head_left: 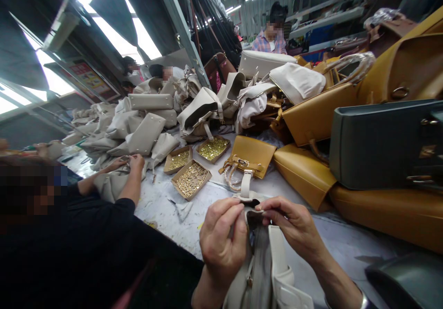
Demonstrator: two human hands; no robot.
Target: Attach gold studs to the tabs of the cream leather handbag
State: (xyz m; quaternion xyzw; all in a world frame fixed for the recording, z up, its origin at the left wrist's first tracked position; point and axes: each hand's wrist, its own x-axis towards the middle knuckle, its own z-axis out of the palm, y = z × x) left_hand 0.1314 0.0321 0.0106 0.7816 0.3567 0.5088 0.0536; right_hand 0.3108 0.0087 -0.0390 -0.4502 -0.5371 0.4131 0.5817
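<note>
A cream handbag [261,272] stands in front of me with its top facing up and a zip [249,276] along the opening. My left hand [223,235] is closed on the bag's far upper edge, its fingers curled against the thumb. Opposite it, my right hand [292,221] pinches the same edge between thumb and fingers. Whether a small fitting lies in that pinch I cannot make out. A cream strap [246,183] sticks up beyond my hands, and another strap [277,249] hangs on the bag's right side.
Three shallow cardboard boxes of small gold metal pieces, one a near box [191,180], sit beyond my hands. A mustard handbag [254,154] lies beside them. Mustard bags [304,173] and a dark green bag [380,145] crowd the right. At left, a co-worker's hands [133,163] handle a bag.
</note>
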